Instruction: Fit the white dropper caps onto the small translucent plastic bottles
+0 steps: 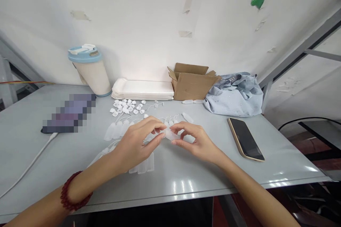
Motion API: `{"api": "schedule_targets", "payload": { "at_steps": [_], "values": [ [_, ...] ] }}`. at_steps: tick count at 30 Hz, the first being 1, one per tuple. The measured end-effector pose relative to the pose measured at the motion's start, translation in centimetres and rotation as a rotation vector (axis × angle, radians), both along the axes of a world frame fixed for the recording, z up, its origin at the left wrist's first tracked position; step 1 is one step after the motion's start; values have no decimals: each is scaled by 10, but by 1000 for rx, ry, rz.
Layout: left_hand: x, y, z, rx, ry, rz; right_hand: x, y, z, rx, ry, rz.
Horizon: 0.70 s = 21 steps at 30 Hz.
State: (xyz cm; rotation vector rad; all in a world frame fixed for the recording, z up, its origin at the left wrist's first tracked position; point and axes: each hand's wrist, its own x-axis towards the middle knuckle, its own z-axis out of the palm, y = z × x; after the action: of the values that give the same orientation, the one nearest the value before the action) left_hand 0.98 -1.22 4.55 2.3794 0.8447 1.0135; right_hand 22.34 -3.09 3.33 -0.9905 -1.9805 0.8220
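Note:
Near the middle of the table, a small translucent white plastic tube (172,135) is held between my two hands. My left hand (135,142) pinches its left end with thumb and fingertips. At its right end, my right hand (198,140) grips it the same way. The fingertips partly hide the tube's ends. Several similar translucent tubes with thin cords (117,130) lie beyond my left hand, and more tubes (142,166) lie under it, partly covered. A pile of small white caps (128,107) sits farther back. One loose tube (188,117) rests just beyond my right hand.
Along the wall stand a cream cup with a blue lid (92,72), a stack of white flat packs (145,89), an open cardboard box (194,86) and a light blue cloth (234,95). A phone (245,139) lies right; a blurred-out device (70,113) with a cable lies left.

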Motion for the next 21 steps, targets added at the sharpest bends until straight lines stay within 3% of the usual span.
{"api": "schedule_targets", "payload": {
  "at_steps": [9,16,21],
  "values": [
    [-3,1,3,-136,33,-77,-2,-3,-1,14,32,26],
    [0,1,-1,-19,-2,-102,-4,-6,-1,-27,19,1],
    [3,2,-6,187,25,1,-5,-6,-2,-74,16,-34]
  ]
}}
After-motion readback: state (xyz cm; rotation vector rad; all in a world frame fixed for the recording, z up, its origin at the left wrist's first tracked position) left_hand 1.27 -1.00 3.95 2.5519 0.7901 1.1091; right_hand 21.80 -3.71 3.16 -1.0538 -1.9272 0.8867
